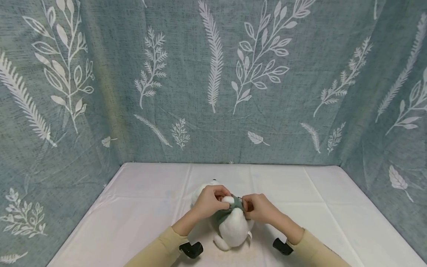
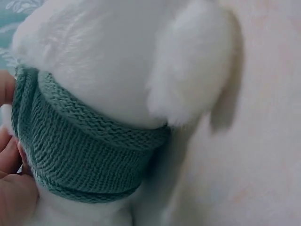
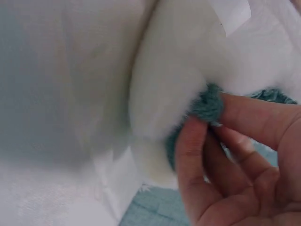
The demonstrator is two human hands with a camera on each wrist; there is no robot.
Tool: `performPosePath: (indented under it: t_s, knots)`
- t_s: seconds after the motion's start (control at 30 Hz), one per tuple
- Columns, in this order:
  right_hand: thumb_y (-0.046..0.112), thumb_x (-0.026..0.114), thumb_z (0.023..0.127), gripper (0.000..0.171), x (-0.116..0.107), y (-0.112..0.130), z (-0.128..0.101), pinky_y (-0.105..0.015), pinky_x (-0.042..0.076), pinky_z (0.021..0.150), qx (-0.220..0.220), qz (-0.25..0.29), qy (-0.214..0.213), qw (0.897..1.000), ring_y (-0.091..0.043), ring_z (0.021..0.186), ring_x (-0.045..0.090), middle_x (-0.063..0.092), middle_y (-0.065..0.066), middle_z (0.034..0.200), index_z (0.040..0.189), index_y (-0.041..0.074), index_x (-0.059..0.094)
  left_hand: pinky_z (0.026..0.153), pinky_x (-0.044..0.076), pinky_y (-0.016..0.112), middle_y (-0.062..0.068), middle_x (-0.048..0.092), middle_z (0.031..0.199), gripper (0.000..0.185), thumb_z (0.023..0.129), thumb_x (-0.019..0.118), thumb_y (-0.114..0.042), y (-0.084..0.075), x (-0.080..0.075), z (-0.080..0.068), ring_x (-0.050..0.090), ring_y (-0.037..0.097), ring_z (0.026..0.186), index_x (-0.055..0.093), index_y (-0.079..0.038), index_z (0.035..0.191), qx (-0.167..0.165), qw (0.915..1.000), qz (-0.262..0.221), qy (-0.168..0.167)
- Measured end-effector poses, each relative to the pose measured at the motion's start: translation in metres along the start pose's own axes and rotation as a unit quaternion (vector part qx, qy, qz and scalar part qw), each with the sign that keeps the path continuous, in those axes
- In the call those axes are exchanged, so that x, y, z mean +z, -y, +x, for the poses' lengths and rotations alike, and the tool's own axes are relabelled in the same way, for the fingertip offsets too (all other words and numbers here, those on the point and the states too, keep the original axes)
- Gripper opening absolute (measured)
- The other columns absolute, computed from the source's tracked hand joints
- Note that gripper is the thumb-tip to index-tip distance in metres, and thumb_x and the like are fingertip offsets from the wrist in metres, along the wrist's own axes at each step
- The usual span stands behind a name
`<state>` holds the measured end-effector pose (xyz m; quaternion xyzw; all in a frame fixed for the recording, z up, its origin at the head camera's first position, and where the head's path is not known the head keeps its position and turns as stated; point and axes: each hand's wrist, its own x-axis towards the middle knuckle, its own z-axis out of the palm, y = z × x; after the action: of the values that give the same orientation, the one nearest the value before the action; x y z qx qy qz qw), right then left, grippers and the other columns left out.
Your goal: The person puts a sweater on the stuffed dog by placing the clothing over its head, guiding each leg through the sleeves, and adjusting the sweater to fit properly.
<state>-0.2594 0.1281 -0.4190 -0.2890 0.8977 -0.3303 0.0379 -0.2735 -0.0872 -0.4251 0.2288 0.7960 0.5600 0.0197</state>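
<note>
A white plush toy point(image 1: 234, 231) lies on the table, its fur filling much of both wrist views. It wears a green knitted vest point(image 2: 89, 141) with thick ribbed edges. My left hand point(image 1: 211, 202) holds the vest's edge beside a white limb of the toy; only some of its fingertips point(image 2: 10, 155) show at the border of the left wrist view. On the other side, my right hand point(image 1: 259, 208) pinches a bunched bit of the knit point(image 3: 209, 103) between thumb and index finger. A white tag point(image 3: 233, 16) sticks out from the fur.
White cloth covers the table point(image 1: 146, 193), with fold lines running across it. A blue-green curtain with white leaf prints point(image 1: 186, 74) hangs behind and at both sides. Black wrist-worn cameras point(image 1: 191, 249) sit under the forearms.
</note>
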Motion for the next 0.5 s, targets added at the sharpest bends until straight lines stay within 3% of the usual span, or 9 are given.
performPosePath:
  t_s: [0.1,0.2,0.37,0.5]
  knots:
    - [-0.006,0.066,0.070,0.021,0.001,0.004,0.002,-0.018,0.033,0.049,0.006,-0.018,0.013,1.000,-0.002,0.053,0.040,0.046,0.009,0.057,0.068,0.009,0.052,0.059,0.045,0.021,0.000,0.063,0.074,0.019,0.072,0.072,0.000,0.001,-0.005,-0.003,0.051,0.007,0.064,0.069,-0.003,0.091,-0.013,0.9993,-0.035,0.000]
    - [-0.005,0.066,0.071,0.020,-0.002,0.005,0.003,-0.018,0.036,0.050,0.000,-0.038,0.023,0.999,-0.003,0.055,0.042,0.050,0.008,0.061,0.073,0.010,0.054,0.059,0.045,0.022,-0.001,0.062,0.073,0.019,0.072,0.074,-0.002,-0.003,-0.006,-0.002,0.051,0.009,0.064,0.068,-0.004,0.090,-0.018,0.9995,-0.026,0.009]
    - [0.002,0.065,0.082,0.016,-0.006,0.006,0.005,-0.020,0.047,0.057,-0.021,-0.021,0.035,0.999,-0.003,0.066,0.055,0.063,0.002,0.077,0.093,0.012,0.060,0.058,0.044,0.022,-0.002,0.060,0.077,0.020,0.075,0.074,-0.008,-0.012,-0.006,-0.005,0.051,0.010,0.064,0.066,-0.011,0.092,0.001,0.9974,0.068,0.026]
    - [0.007,0.063,0.089,0.009,-0.009,0.004,0.005,-0.020,0.051,0.063,-0.038,0.010,0.028,0.999,-0.004,0.073,0.062,0.067,0.001,0.083,0.097,0.012,0.064,0.059,0.044,0.021,-0.002,0.059,0.083,0.021,0.077,0.075,-0.012,-0.023,-0.006,-0.007,0.050,0.009,0.067,0.066,-0.012,0.096,0.043,0.9853,0.160,0.042]
